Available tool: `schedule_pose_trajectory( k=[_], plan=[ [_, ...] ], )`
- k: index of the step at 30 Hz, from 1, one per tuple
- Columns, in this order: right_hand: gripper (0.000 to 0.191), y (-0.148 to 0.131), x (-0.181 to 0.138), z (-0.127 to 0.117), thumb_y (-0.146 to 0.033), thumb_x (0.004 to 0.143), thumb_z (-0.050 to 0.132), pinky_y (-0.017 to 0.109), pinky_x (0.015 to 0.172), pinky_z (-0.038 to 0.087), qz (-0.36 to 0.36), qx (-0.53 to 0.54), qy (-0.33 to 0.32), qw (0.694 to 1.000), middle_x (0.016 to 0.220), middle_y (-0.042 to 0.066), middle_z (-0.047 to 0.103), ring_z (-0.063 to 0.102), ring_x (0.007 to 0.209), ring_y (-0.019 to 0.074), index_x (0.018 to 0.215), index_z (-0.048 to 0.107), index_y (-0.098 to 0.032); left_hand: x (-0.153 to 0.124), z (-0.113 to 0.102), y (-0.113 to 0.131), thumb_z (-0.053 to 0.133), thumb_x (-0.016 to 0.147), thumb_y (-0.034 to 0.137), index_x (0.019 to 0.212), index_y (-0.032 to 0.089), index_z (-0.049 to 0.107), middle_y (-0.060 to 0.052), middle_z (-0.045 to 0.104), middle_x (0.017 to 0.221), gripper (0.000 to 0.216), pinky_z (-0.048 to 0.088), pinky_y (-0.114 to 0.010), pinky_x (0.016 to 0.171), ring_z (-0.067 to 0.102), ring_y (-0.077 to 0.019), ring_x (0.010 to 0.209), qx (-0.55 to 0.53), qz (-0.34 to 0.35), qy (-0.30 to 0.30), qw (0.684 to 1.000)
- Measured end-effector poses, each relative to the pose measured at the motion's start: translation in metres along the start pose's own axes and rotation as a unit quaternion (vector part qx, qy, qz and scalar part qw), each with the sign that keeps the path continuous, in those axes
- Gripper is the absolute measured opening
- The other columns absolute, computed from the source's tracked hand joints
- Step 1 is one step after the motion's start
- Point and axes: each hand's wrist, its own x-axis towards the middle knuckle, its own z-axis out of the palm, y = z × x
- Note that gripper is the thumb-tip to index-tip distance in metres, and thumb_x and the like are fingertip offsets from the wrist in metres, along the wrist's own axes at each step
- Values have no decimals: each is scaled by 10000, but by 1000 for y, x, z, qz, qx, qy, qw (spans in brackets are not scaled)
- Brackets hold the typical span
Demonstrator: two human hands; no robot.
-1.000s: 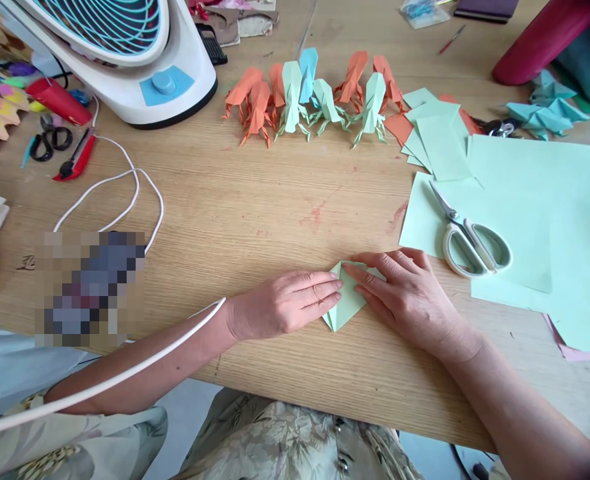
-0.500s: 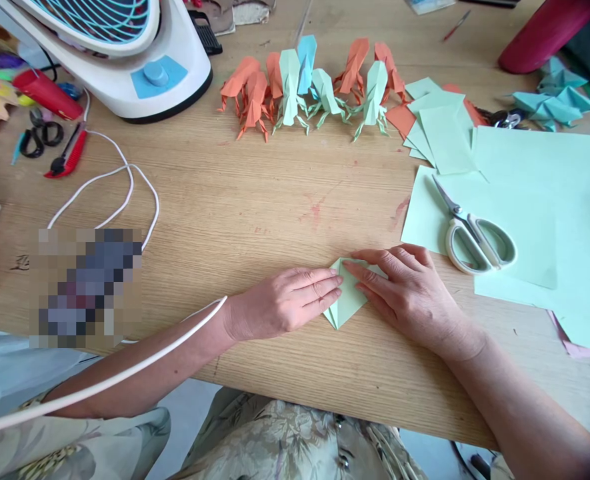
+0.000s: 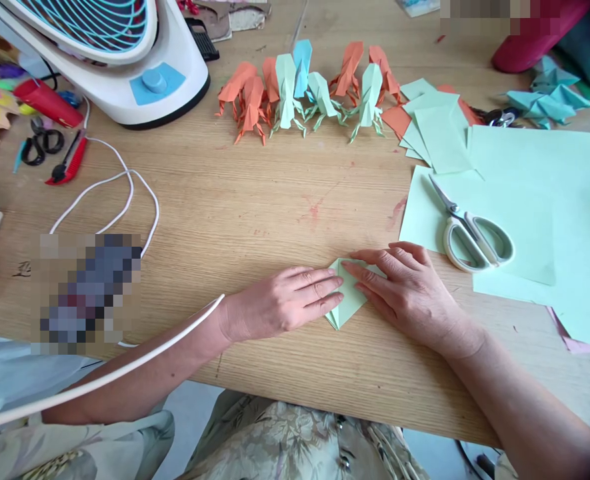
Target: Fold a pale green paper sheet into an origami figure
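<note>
A pale green folded paper point(image 3: 349, 300), kite-shaped with crease lines, lies on the wooden table near its front edge. My left hand point(image 3: 285, 303) rests flat from the left, its outstretched fingertips on the paper's left side. From the right, my right hand point(image 3: 405, 290) lies over the paper's right part, fingers apart and slightly bent, fingertips touching its top surface. Part of the sheet is hidden under both hands. White-handled scissors point(image 3: 477, 243) lie to the right on larger pale green sheets point(image 3: 539, 167).
Orange, green and blue origami figures point(image 3: 287, 90) stand at the back. Smaller green sheets point(image 3: 439, 133) and blue folded pieces point(image 3: 545, 103) lie at back right. A white fan point(image 3: 175, 73), black scissors point(image 3: 42, 143), a red cutter point(image 3: 69, 160) and a cable point(image 3: 129, 180) occupy the left.
The camera view has shifted slightly. Both hands keep nearly the same place on the folded paper, which looks unchanged.
</note>
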Motion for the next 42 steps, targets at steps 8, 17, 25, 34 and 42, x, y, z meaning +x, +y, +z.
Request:
schedule_pose_trajectory(
  k=[8,17,25,34,42],
  plan=[
    [358,-1,-1,0,-172,965,537,461,1028,353,-5,10,11,1000,1201,75,678,617,977,207,1317,562,-236,-1,-4,-2,499,966,127,1275,143,594,-106,594,1364,323,491,-404,1057,506,-241,1319,-9,4,-17,1000],
    [347,-4,-3,-1,-117,970,494,493,1042,345,-29,-16,15,999,1276,90,647,602,1002,216,1300,574,-189,-1,-8,1,471,980,133,1295,154,577,-110,618,1327,333,475,-394,1059,505,-230,1315,8,-8,-31,999],
    [386,-6,-1,0,-106,959,478,505,1034,342,-26,-31,5,999,1201,96,672,605,975,226,1330,554,-175,-3,-8,3,490,966,124,1280,162,580,-118,601,1344,329,456,-405,1071,483,-240,1337,-4,-19,-21,1000],
    [350,-12,2,0,-160,946,528,503,1045,349,17,-23,7,1000,1176,87,676,609,971,230,1286,588,-209,-4,-7,2,471,971,107,1280,144,580,-138,594,1354,329,477,-410,1056,493,-247,1332,-20,-28,-18,999],
    [337,-9,-1,1,-194,966,518,494,1080,324,12,-24,3,1000,1168,91,674,596,979,226,1298,577,-187,-8,-2,0,477,966,104,1316,169,548,-141,534,1421,363,437,-445,1106,398,-257,1401,-40,-19,-29,999]
  ],
)
